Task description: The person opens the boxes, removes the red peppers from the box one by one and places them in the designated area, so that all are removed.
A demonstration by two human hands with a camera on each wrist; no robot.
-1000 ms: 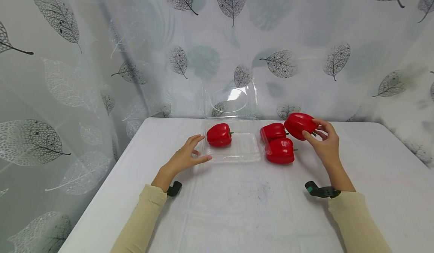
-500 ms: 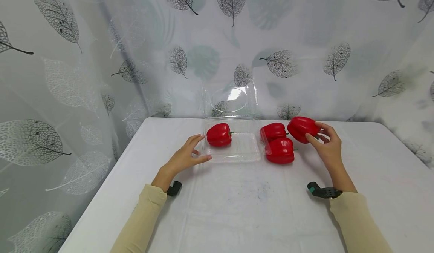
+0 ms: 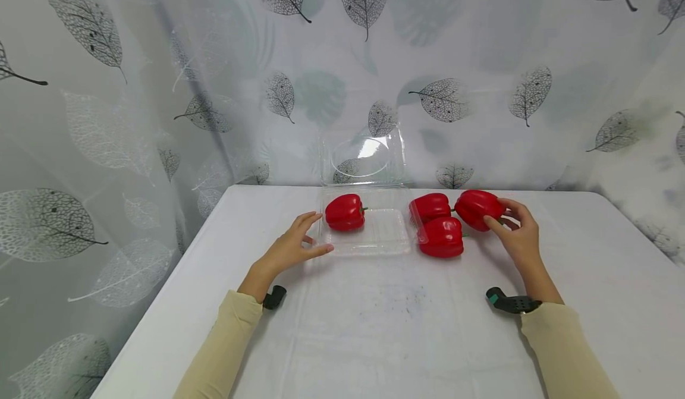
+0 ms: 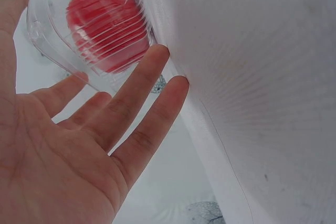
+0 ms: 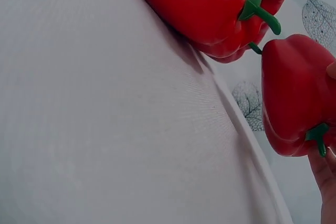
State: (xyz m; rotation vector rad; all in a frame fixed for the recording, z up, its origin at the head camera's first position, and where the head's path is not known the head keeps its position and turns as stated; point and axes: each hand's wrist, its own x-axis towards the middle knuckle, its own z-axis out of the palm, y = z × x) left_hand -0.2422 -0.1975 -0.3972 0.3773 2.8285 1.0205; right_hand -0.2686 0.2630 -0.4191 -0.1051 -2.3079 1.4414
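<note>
Right of the clear container (image 3: 386,228), past two other peppers (image 3: 442,238), my right hand (image 3: 518,226) pinches a red pepper (image 3: 478,210) between thumb and fingers (image 3: 516,204), lower than a second ago. Left of the container, my left hand (image 3: 289,247) stays spread; the right wrist view shows the held pepper's green stem (image 5: 317,132), hidden from the head view.

Four glossy red, blocky bell peppers (image 3: 441,238): plain skin, whitish highlights; short curved green stems (image 5: 268,18). Clear, hinged, square plastic box (image 3: 386,228): colourless, parallel ribbing, oval outline on the clear lid (image 3: 369,149). White, flat, cloth-covered bench (image 3: 374,345): plain save for grey specks (image 3: 414,298). Pale grey-white hanging sheet backdrop (image 3: 476,36): scattered black net-veined leaf prints (image 3: 444,100), white lacy leaves (image 3: 101,128), faint grey-green leaf shapes (image 3: 321,101). Pale khaki-yellow long cloth sleeves (image 3: 222,342): unpatterned. Small black wrist-worn devices (image 3: 516,304): right one bears a green patch (image 3: 494,298).
</note>
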